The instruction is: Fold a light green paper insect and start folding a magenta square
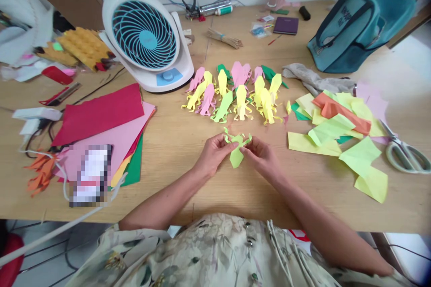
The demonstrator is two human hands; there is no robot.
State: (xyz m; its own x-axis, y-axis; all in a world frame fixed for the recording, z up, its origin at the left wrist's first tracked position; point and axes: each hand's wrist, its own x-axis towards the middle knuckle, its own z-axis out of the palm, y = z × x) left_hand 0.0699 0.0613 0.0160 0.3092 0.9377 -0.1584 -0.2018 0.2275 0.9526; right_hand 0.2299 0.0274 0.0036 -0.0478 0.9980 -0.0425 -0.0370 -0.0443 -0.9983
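Observation:
Between my two hands is a light green paper octopus, its pointed body toward me and its thin curled arms spread away. My left hand pinches it from the left with the thumb on top. From the right, my right hand pinches the same paper near its arms. Just beyond stand several finished-looking paper octopuses in yellow, pink, light green and dark green, grouped closely. The fingertips under the paper are partly hidden.
A white fan stands back left. Coloured paper sheets and a blurred-out phone lie left. At right are paper scraps, scissors, a grey cloth and a teal bag.

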